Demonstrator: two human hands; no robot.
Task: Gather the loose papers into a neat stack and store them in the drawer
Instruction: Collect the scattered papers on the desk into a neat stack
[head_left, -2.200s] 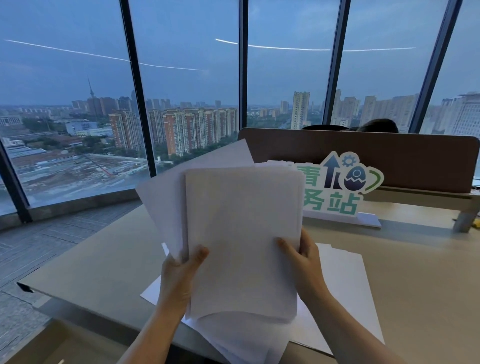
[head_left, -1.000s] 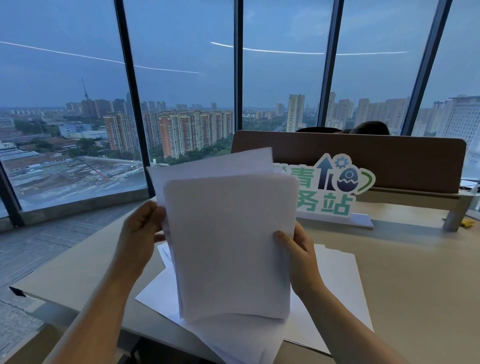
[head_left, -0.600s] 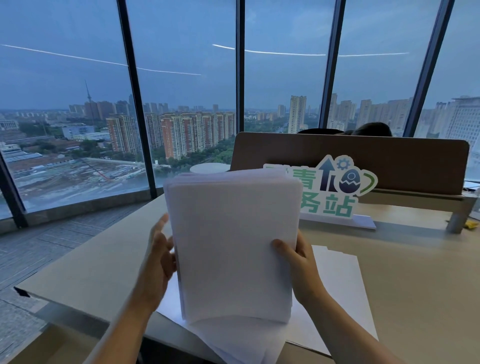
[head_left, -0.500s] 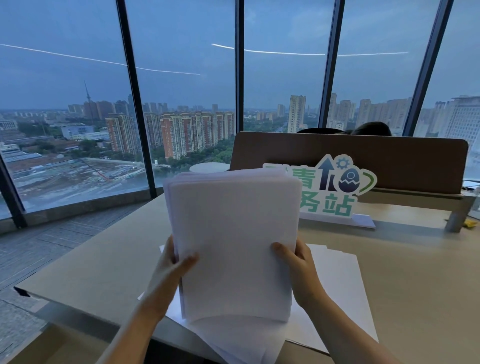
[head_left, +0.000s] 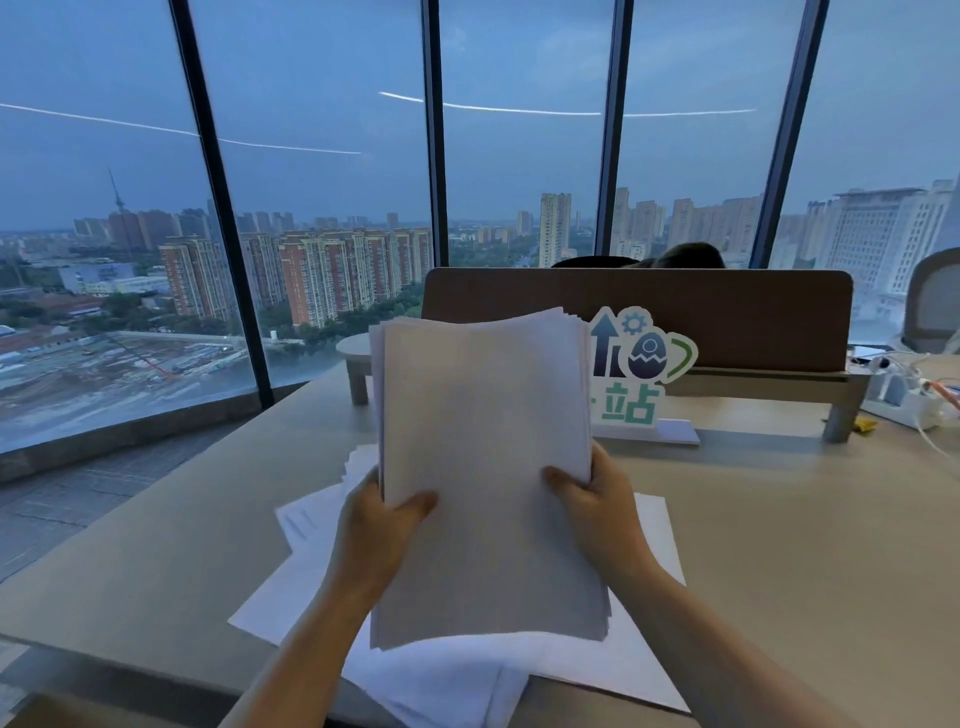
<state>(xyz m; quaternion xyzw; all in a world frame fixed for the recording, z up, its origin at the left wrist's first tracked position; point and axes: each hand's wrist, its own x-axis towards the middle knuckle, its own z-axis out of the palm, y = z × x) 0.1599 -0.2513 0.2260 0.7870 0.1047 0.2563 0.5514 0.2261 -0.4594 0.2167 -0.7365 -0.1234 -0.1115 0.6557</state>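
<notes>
1. loose white sheets of paper (head_left: 306, 519) lying fanned out on the beige desk (head_left: 779, 519), some hanging off the near edge
2. left hand (head_left: 371, 525) grips the left edge of the upright white paper stack (head_left: 483, 467), thumb curled over the front
3. the stack's held above the desk, top edges slightly uneven
4. right hand (head_left: 597, 514) pinches the right edge the same way
5. behind it there's a green and blue cutout sign (head_left: 644, 364) in front of the brown divider panel (head_left: 727, 312)
6. far right, a white power strip (head_left: 906, 400) with cables
</notes>
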